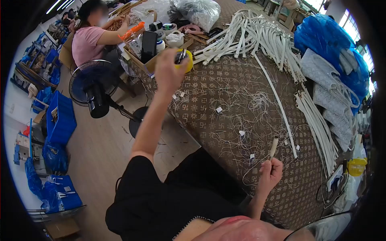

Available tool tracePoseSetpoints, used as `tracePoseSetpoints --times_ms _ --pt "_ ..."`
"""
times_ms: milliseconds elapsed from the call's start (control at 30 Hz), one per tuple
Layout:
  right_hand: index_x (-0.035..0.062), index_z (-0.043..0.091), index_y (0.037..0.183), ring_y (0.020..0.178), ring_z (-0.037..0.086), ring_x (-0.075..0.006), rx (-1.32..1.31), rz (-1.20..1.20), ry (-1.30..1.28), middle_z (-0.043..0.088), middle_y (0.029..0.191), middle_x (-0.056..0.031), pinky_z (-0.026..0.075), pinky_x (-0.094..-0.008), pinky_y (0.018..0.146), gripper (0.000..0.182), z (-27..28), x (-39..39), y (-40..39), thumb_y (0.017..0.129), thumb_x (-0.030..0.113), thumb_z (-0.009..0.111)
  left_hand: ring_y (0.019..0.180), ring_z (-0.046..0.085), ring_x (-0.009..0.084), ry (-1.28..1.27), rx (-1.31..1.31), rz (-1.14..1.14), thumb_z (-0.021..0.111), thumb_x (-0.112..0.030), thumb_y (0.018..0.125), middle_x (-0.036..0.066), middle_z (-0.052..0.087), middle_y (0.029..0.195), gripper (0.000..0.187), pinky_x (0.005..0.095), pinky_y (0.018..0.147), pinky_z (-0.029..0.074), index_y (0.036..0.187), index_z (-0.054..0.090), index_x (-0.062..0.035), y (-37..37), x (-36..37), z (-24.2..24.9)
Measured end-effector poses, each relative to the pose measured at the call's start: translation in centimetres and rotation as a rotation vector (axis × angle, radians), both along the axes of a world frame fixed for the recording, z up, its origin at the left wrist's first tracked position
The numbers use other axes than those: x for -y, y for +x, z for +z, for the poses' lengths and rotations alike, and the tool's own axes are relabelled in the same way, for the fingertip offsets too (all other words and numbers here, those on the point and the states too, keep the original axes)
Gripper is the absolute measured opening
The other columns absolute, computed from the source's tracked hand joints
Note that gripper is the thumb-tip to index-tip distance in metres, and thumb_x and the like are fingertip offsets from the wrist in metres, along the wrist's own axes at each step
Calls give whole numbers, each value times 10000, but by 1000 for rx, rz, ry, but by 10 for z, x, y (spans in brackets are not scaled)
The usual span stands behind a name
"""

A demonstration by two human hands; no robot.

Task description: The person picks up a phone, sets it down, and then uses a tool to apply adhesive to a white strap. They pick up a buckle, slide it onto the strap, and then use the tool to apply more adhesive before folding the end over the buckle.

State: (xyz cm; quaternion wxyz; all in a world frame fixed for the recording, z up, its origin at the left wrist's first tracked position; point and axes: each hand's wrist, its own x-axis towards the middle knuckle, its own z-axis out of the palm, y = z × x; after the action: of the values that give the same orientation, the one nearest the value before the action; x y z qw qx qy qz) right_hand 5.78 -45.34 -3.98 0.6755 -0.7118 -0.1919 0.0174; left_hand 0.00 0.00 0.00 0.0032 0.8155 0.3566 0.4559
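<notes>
My left hand (169,72) reaches over the table's far left edge, its fingers blurred beside a yellow ring-shaped holder (187,62). A small black item with a silver point (181,55) shows between the hand and the yellow ring; I cannot tell if my fingers grip it. Low on the table side, my right hand (270,173) is closed on a short cream-coloured rod (274,147), which points up and away. A thin cord (246,173) loops to the left from near this hand. One long white strap (278,105) lies beyond the rod.
Thin loose cords (257,102) with small white tags cover the patterned table (201,104). A heap of white straps (257,34) lies at the back, more straps (317,130) at the right. A standing fan (93,89) and a seated person (90,40) are left of the table.
</notes>
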Motion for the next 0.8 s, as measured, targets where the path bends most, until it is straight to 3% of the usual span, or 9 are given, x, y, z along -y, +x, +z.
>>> tracePoseSetpoints --times_ms 67,167,200,267,300,333,400,600,800 --pt "14 533 964 559 462 -31 -97 -36 61 549 725 -18 385 -157 509 111 -1 3 -2 901 93 579 1087 520 329 -24 -36 76 681 -383 754 189 523 1194 635 410 894 435 1199 485 25 -7 -37 2" --pt "16 530 956 560 460 -29 -86 -47 62 550 721 -18 382 -156 509 116 -9 5 3 903 105 582 1109 525 346 -435 -327 273 717 -418 683 226 537 1186 736 411 890 454 1214 489 36 -14 -106 9" --pt "17 530 955 560 458 -30 -81 -49 70 550 720 -18 380 -157 509 120 -11 5 3 903 110 584 1109 525 346 -437 -331 268 717 -418 683 226 537 1186 736 411 890 454 1214 489 36 -19 -127 7" --pt "17 529 957 560 457 -30 -88 -57 54 551 720 -18 379 -156 509 122 -12 5 2 904 112 584 1104 537 347 -739 -420 83 730 -438 641 234 541 1199 788 403 905 457 1221 490 37 -24 -163 -15" --pt "17 529 958 560 456 -30 -90 -59 44 551 720 -19 377 -156 510 123 -12 5 2 904 113 585 923 628 294 -514 -258 90 755 -402 608 184 649 1013 654 368 833 477 1079 597 22 -22 -162 -26" --pt "17 529 958 560 456 -30 -91 -61 40 551 720 -19 377 -156 510 123 -14 5 3 904 113 585 923 628 294 -519 -260 88 755 -402 608 184 649 1013 654 368 833 477 1079 597 22 -20 -167 -29" --pt "18 529 960 561 454 -30 -99 -44 36 553 722 -19 376 -157 514 123 -17 5 4 904 112 584 1112 538 339 -583 -309 114 703 -502 595 228 543 1210 856 399 935 440 1231 490 30 -22 -171 -26" --pt "21 530 952 562 452 -29 -133 -68 40 553 724 -16 378 -159 516 111 -17 6 3 903 106 582 1124 530 331 -520 -323 245 675 -517 589 218 525 1225 868 397 940 437 1251 476 8 -16 -142 -10" --pt "19 534 942 568 451 -25 -142 -123 2 551 728 -13 374 -155 516 106 -23 12 -1 908 110 575 1068 568 325 -416 -261 199 731 -490 576 212 578 1153 839 372 940 432 1203 516 24 -21 -137 -15"
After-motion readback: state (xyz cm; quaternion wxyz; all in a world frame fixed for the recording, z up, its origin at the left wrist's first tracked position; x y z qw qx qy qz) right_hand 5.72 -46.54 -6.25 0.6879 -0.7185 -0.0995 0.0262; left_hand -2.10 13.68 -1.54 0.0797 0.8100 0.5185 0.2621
